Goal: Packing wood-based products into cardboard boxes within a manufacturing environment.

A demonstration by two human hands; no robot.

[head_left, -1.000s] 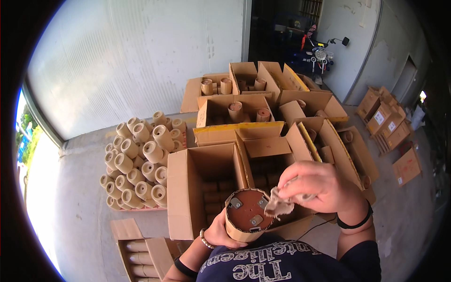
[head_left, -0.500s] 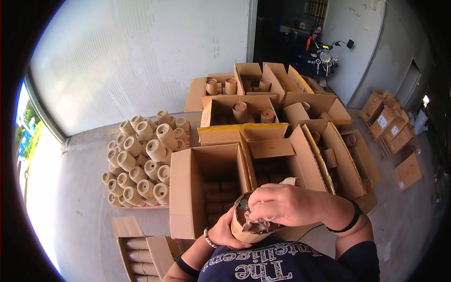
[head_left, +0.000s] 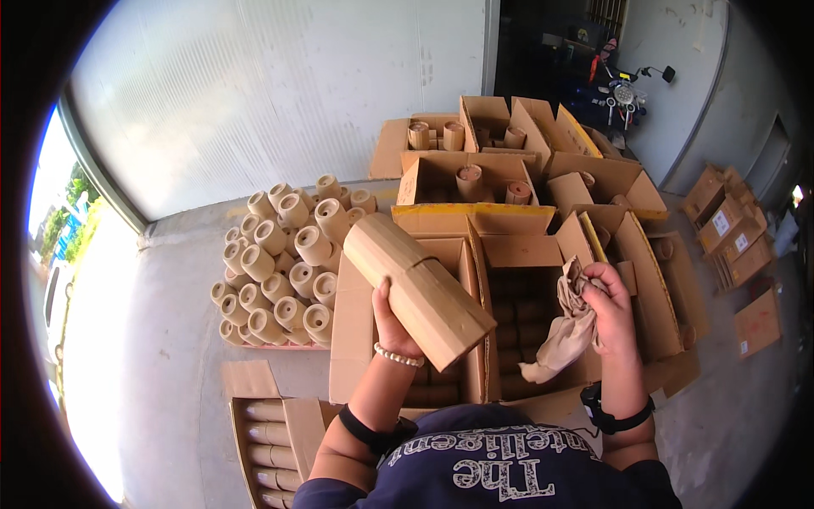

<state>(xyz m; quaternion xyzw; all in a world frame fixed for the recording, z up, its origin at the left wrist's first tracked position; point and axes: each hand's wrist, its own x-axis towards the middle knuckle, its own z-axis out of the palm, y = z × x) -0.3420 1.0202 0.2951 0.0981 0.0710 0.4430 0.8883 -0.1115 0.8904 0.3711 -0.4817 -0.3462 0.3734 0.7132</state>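
Observation:
My left hand (head_left: 393, 329) grips a brown paper-covered cylinder (head_left: 411, 284) from its near left side, thumb up along it. The cylinder lies tilted over an open cardboard box (head_left: 352, 339), and a dark line runs across its middle. My right hand (head_left: 614, 316) is closed on a crumpled beige cloth (head_left: 563, 339) that hangs down apart from the cylinder. Beneath the cloth is a second open box (head_left: 543, 373), where rows of brown cylinders (head_left: 511, 335) lie in shadow.
Tan cylinders with holed ends (head_left: 271, 263) are stacked at the left. More open boxes (head_left: 475, 216) with cylinders stand at the far side. A box of cylinders (head_left: 271, 454) sits at the lower left, folded cartons (head_left: 729, 225) at the right, and a motorbike (head_left: 623, 95) in the doorway.
The cloth has come out of the cylinder's open end and moved right with my right hand. My left hand has lifted the cylinder forward and turned it on its side. The view has shifted.

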